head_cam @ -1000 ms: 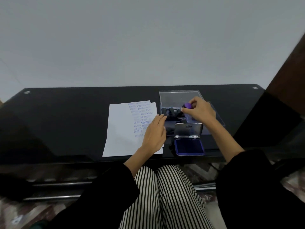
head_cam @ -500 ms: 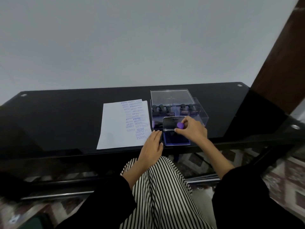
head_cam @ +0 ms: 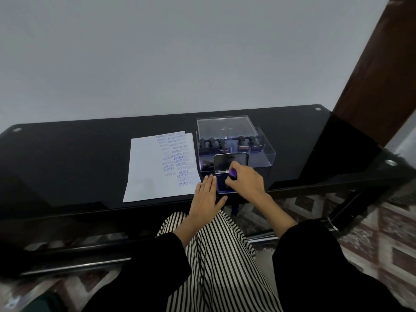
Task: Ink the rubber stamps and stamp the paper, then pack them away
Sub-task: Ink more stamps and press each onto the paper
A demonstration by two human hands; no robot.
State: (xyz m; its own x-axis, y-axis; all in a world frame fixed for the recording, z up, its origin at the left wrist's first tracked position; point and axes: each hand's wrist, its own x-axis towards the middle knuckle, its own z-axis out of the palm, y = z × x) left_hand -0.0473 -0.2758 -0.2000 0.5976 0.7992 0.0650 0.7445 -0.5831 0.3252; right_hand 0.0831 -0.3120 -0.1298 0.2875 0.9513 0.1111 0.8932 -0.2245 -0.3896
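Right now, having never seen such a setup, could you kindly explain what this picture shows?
No machine here: a person wears a camera on the head, which looks down at their two bare hands. On the black glass table lie a paper sheet bearing blue stamp marks, an open ink pad, and a clear plastic box with more rubber stamps. The right hand has a purple-handled stamp in its grip over the pad. The left hand rests flat beside it, holding nothing.
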